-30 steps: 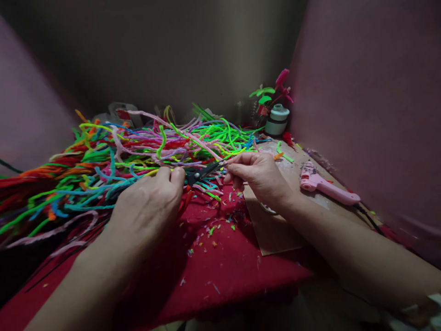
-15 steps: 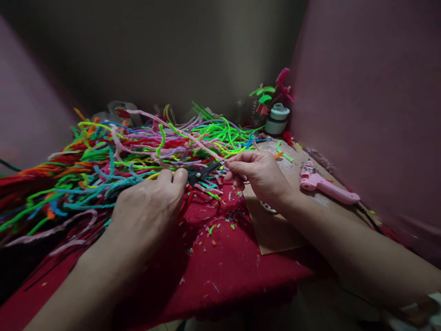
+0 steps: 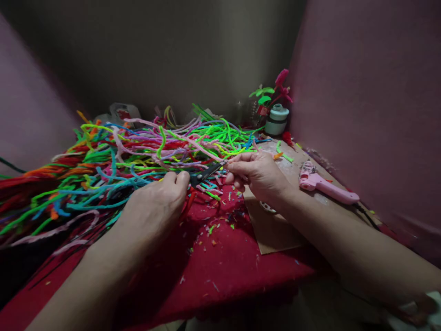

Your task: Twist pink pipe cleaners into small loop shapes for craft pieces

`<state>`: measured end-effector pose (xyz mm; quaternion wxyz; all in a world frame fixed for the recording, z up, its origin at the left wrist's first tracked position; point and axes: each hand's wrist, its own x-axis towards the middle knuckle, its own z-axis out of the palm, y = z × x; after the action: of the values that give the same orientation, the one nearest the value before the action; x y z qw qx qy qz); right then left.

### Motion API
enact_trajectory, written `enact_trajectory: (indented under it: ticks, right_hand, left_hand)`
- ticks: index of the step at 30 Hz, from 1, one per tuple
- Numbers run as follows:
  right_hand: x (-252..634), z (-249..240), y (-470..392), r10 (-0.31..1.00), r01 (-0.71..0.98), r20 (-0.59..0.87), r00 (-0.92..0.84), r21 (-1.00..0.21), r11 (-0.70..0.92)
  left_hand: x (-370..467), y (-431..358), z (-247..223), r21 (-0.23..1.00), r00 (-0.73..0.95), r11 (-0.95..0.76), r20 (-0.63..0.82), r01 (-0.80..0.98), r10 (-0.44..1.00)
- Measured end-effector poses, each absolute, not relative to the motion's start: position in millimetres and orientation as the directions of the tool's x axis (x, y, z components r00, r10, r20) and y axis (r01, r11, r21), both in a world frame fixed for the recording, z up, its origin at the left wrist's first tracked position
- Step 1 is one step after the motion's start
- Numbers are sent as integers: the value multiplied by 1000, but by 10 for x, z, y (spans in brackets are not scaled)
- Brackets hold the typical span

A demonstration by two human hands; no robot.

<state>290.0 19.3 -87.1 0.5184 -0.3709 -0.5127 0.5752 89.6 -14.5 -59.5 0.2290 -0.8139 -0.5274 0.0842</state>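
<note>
Black scissors [image 3: 208,173] are held in my left hand [image 3: 160,197], fingers wrapped round the handles, blades pointing up and to the right. The blade tips meet the end of a pale pink pipe cleaner [image 3: 203,150] at the fingertips of my right hand [image 3: 260,174]. My right thumb and forefinger pinch that end; its other fingers are curled. The pink stem runs back to the left over a large pile of coloured pipe cleaners [image 3: 134,158].
Small clippings lie on the red cloth [image 3: 220,262]. A cardboard piece [image 3: 275,234] is under my right wrist. Further right lies a pink glue gun [image 3: 327,187]. A pale blue jar [image 3: 276,120] and pink and green pipe-cleaner flowers [image 3: 264,95] stand at the back.
My left hand and the scissors have shifted slightly right, and the blades now look more closed. My right hand has hardly moved.
</note>
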Motion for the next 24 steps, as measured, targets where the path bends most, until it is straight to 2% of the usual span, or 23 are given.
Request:
enact_trajectory:
  ticks: [7, 12, 15, 20, 22, 24]
  right_hand:
    - [2884, -852, 183, 970, -165, 86, -226, -985, 49]
    - [2899, -862, 202, 970, -191, 56, -236, -982, 10]
    - [2907, -865, 217, 966, -226, 39, -257, -974, -21]
    - [2914, -861, 227, 964, -249, 10, -265, -967, -58]
    - [2913, -858, 226, 963, -250, 6, -268, -966, -64]
    - [2908, -852, 221, 964, -242, -3, -267, -968, -70]
  left_hand:
    - [949, -148, -596, -492, 483, -344, 185, 800, 856]
    - [952, -161, -605, -470, 420, -296, 182, 831, 889]
    - [931, -129, -647, -385, 411, -337, 126, 859, 903]
    - [884, -70, -718, -164, 433, -419, 65, 893, 899]
    - [888, -66, -727, -134, 435, -426, 48, 895, 899]
    - [908, -69, -724, -171, 425, -413, 43, 895, 904]
